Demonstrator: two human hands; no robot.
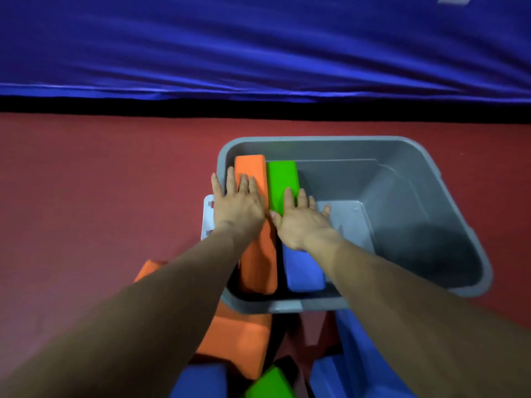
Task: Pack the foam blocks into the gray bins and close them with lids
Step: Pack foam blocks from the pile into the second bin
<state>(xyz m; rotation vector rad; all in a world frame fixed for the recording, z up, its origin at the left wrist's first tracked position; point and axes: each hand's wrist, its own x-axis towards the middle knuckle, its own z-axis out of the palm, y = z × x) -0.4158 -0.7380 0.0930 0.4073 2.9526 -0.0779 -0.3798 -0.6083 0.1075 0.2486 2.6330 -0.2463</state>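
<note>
Fingers of the left hand (238, 209) lie straight and spread, palm down on a long orange foam block (250, 168) inside the gray bin (416, 156); nothing is clutched, the hand only presses flat. Its outermost finger reaches over the bin's rim. Just beside it, the right hand (301, 225) is likewise flat and unclenched, its first fingers resting on the near end of a green foam block (283, 179) and its other fingers over the bin's bare floor. Under the heel of this hand begins a blue foam block (304, 274), which runs back toward the person along the forearm. The three blocks sit side by side against the bin's wall on the left hand's side; the space beyond the right hand's little finger holds nothing but gray plastic.

Below the wrists, outside the bin's near wall, loose blocks lie in a heap: a large orange one (238, 340), a green one (270, 383) and blue ones (201, 380). A white plastic piece (207, 222) shows just outside the left hand, against the bin. All rest on a red floor (100, 196); well past the fingertips hangs a blue padded cover (258, 47)
</note>
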